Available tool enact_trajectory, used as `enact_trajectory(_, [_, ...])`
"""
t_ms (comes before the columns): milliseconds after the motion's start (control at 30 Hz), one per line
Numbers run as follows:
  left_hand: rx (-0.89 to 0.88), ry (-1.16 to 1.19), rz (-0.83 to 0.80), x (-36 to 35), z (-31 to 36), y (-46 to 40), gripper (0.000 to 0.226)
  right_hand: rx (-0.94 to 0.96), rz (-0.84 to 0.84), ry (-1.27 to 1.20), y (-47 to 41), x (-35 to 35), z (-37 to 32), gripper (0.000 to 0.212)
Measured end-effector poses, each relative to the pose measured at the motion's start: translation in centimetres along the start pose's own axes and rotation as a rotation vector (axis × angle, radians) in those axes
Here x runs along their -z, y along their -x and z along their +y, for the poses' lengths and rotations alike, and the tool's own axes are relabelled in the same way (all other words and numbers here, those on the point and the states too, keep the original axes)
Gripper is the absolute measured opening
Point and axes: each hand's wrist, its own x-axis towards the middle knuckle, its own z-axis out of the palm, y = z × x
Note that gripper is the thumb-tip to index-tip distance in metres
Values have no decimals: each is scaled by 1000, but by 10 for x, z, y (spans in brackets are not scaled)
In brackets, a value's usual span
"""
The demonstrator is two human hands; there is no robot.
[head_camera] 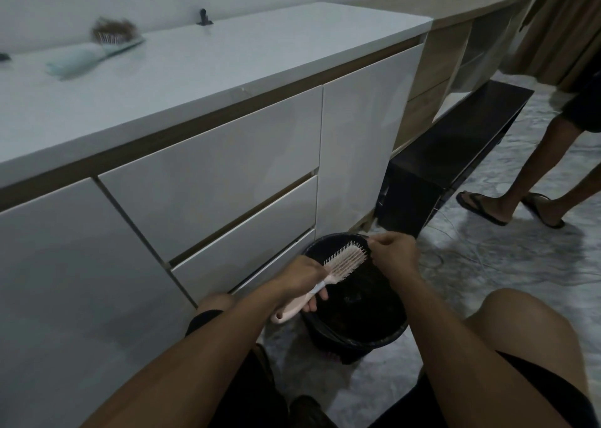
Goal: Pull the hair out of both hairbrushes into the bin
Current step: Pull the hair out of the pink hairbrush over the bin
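A pink hairbrush (338,270) is held by its handle in my left hand (300,279), bristles up, over a black bin (395,336) on the floor. My right hand (392,250) is at the brush's far tip with thumb and fingers pinched together; whether hair is between them is too small to tell. Dark hair lies inside the bin. A second, pale green hairbrush (97,52), its bristles full of a brown hair clump (113,29), lies on the white countertop (227,56) at the far left.
White drawers (211,180) stand right beside the bin. A low black bench (455,151) sits behind it. Another person's legs in flip-flops (507,203) stand on the marbled floor at the right. My knees flank the bin.
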Motion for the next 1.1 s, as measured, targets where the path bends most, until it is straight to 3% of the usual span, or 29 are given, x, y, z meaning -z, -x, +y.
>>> enact_trajectory(100, [-14,-32,4,0,-1,3,24,86,0,63,2,2,-11,13])
enact_trajectory(233, [-14,-99,12,1,3,7,20,308,-265,334,12,-5,-13,35])
enact_trajectory(333, [-10,-114,27,3,3,9,22,437,-220,477,14,-8,-8,32])
enact_trajectory(500, [-36,-79,77,11,-1,7,15,563,-71,460,16,-4,-13,19])
enact_trajectory(700, [-46,-94,73,14,7,4,18,718,-317,484,27,-14,-13,43])
enact_trajectory(800, [-55,-117,68,14,10,7,19,772,-205,356,31,-15,-14,23])
enact_trajectory(900, [-52,-135,87,15,10,4,25,683,-82,253,28,-15,-12,12])
enact_trajectory(1033, [-52,-127,100,19,13,2,20,716,-207,231,29,-16,-14,24])
enact_trajectory(1100, [-55,-130,103,23,18,4,16,749,-156,217,28,-17,-15,16])
